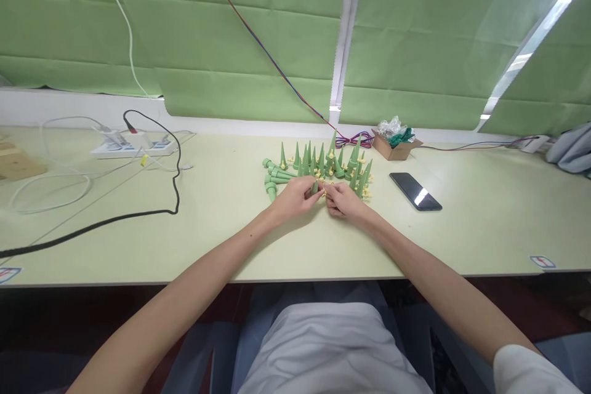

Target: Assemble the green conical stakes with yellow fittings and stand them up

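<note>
Above the pale table, my left hand (298,198) and my right hand (345,200) meet with fingertips pinched together. A green cone-shaped watering spike (315,186) shows at my left fingers, which close on it, partly covering it. My right finger and thumb pinch a small yellow piece (325,189) beside it; its exact shape is too small to make out. Just behind my hands stand several green spikes (308,157) with small yellow fittings, points up. More green spikes (278,176) lie on their sides to the left, their wide capped ends outward.
A black phone (415,191) lies to the right. Behind it sits a small cardboard box (396,149) holding clear and green plastic. At left are a power strip (161,148), a black cable (176,191) and white cords. Red-blue wire (355,140) is coiled at the back.
</note>
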The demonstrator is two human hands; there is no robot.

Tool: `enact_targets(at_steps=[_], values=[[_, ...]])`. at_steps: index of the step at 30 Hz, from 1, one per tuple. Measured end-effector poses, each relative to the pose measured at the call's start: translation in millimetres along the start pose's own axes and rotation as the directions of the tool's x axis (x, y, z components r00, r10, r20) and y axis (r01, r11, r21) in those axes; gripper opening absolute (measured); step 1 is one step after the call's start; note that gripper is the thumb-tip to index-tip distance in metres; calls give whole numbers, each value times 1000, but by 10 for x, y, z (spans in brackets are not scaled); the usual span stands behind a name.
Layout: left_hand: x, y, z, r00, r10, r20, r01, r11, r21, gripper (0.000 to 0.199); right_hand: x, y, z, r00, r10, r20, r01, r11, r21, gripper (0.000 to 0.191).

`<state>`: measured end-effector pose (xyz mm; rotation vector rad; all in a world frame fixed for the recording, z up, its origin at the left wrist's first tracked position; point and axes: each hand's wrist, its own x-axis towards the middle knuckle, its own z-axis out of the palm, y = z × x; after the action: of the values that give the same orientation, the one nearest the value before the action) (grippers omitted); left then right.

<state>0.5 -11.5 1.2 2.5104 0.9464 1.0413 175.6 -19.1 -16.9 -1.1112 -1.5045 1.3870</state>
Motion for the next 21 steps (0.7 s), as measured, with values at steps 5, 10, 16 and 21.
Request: enact_targets(at_steps=[5, 10, 16, 21], values=[[-1, 7, 1, 1000, 14, -6, -14, 1000, 16, 22, -37, -61, 20, 998, 56, -21, -55, 998, 31, 49], [6, 12, 15, 997, -46, -67, 46, 999, 4, 22, -48, -73, 50, 998, 15, -57, -10, 996, 85, 51], [34, 8, -16, 957, -194, -217, 163, 975, -152, 22, -8, -46, 104, 994, -28, -106, 37, 995, 90, 52], [51, -4, -65, 902, -314, -295, 194, 907, -374, 29, -33, -14, 143, 996, -73, -46, 63, 982, -180, 52]])
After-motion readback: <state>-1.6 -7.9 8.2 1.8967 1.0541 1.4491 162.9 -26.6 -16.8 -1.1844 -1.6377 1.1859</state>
